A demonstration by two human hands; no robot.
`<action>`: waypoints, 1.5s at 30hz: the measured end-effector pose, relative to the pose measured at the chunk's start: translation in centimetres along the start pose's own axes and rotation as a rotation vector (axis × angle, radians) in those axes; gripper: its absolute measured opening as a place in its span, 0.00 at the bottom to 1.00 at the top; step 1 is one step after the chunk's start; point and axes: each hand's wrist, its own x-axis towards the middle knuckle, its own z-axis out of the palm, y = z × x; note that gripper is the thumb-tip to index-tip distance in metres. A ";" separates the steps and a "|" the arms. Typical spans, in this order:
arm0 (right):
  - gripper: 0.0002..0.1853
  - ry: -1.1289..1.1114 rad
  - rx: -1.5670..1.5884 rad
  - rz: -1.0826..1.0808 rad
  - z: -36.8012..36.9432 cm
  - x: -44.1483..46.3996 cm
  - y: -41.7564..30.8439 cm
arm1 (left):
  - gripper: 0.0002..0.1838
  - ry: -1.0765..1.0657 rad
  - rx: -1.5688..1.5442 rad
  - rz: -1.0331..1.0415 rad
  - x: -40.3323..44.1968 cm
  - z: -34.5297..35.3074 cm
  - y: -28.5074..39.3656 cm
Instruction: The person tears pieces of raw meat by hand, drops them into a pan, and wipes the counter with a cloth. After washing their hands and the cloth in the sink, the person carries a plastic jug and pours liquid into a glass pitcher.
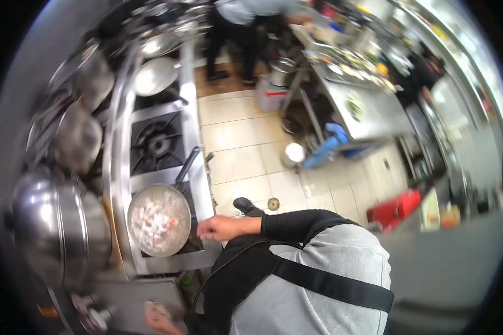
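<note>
My right hand (226, 228), in a black sleeve, is beside the stove's front edge, close to the right side of a frying pan. Its fingers are curled in, and I cannot see whether anything is in them. The frying pan (159, 220) sits on the stove, with whitish and pinkish pieces in bubbling liquid or foam. Its dark handle (187, 166) points away to the upper right. Low in the view, my left hand (158, 317) is smeared by motion near a metal counter (134, 296); its fingers cannot be made out.
A bare burner (160, 143) lies beyond the pan, with another pan (155, 76) farther along. A large metal pot (61, 229) stands left of the stove. A steel worktable (369, 120) holds food trays. One person (246, 28) stands at the far end; another is at upper right.
</note>
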 end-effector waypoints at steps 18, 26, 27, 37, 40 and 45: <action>0.10 0.278 -0.181 0.138 8.1 -7.8 -0.9 | 0.20 0.281 0.595 0.106 6.1 -8.3 -5.7; 0.12 0.224 -0.204 0.170 6.2 -8.7 0.4 | 0.16 -0.081 0.366 0.187 3.3 5.3 1.7; 0.12 0.228 -0.208 0.174 5.8 -9.5 1.3 | 0.16 -0.088 0.380 0.192 3.5 6.1 2.2; 0.10 0.180 -0.250 0.309 -0.3 -16.8 15.5 | 0.13 0.362 0.740 -0.088 -3.6 -9.6 5.1; 0.07 0.131 -0.045 0.327 -2.3 -13.0 16.0 | 0.12 0.436 0.820 -0.225 -7.0 -9.4 9.0; 0.05 -0.139 0.107 0.184 0.1 -3.1 10.6 | 0.14 0.289 0.501 -0.084 -8.1 -0.3 7.9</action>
